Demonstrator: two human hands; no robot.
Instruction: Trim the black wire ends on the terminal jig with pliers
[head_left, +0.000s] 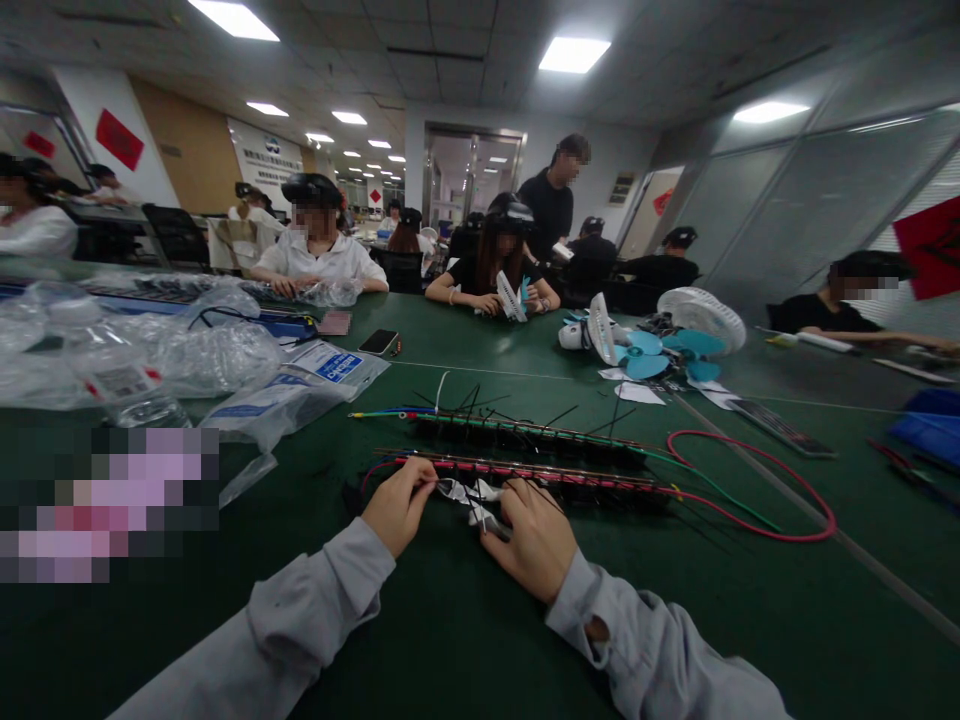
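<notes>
Grey sleeves foremost: by wire bundle, well off table's far edge, thin strand is pinched in L hand, best kept taut, w/ R hand half-curled at white scrap (hold unclear).

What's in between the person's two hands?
In the head view, crumpled white material is between the left hand and the right hand, with thin black strands across it. What the white material is, I can't tell.

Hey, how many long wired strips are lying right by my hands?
2: the red-wired strip, at your left hand and right hand, and the green-wired strip just beyond it. Your hands partly cover the nearer one.
</notes>
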